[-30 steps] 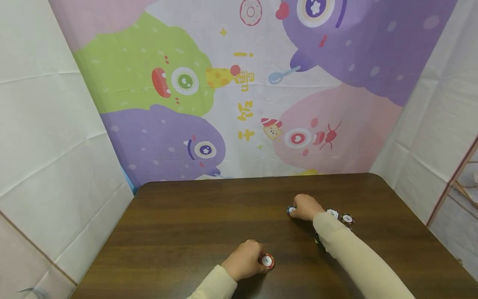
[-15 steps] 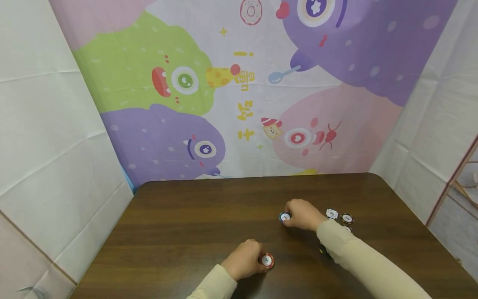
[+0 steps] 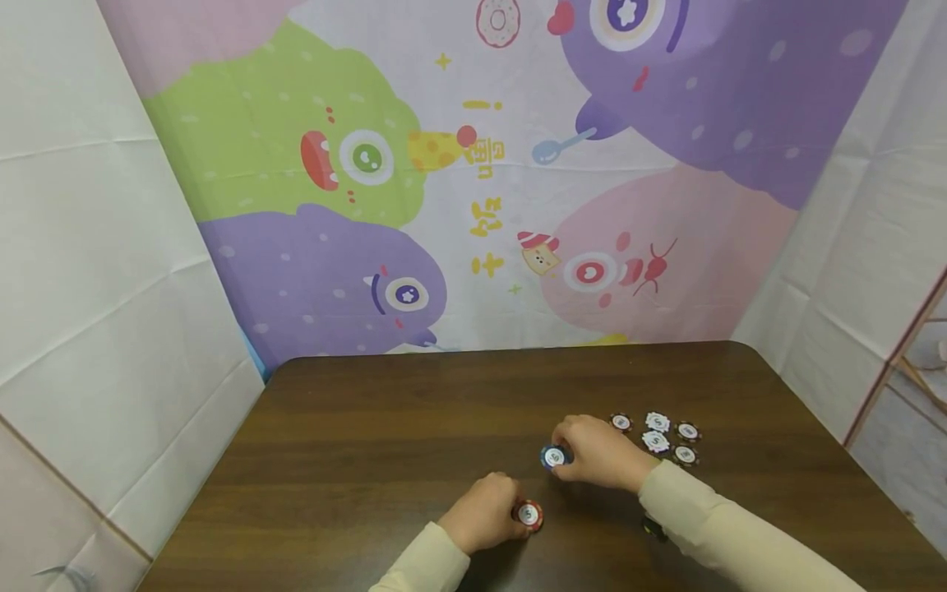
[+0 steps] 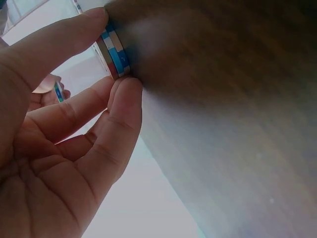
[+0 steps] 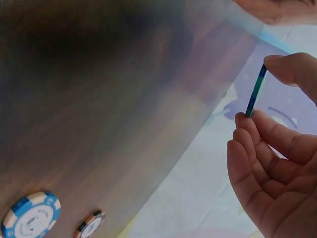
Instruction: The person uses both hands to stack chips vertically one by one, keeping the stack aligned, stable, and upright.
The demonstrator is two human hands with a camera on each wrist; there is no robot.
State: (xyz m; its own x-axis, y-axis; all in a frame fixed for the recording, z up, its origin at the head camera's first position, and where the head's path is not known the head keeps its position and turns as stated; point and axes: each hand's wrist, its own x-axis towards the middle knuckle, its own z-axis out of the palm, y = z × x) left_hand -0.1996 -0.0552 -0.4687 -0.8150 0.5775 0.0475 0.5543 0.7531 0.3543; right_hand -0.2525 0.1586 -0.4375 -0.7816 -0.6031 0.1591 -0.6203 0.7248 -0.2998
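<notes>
In the head view my left hand (image 3: 484, 514) pinches a short stack of poker chips at its rim, low over the table, a red chip (image 3: 528, 515) on top. Seen edge-on in the left wrist view, the stack (image 4: 118, 52) sits between thumb and fingertips, with blue and white bands under the top chip. Farther back and to the right, my right hand (image 3: 601, 450) pinches a blue poker chip (image 3: 553, 457) with a white centre between thumb and fingers. The right wrist view has this chip (image 5: 256, 91) edge-on, clear of the tabletop.
Right of my right hand, white chips (image 3: 655, 442) and dark-edged chips (image 3: 685, 455) lie flat on the brown table (image 3: 355, 427). A dark object with yellow-green marks (image 3: 653, 528) is partly hidden by the right sleeve. A printed cloth (image 3: 510, 312) hangs behind the table.
My right hand has moved left and nearer with the blue chip, toward the left hand's stack. More chips behind it have come into view. The left hand has stayed put.
</notes>
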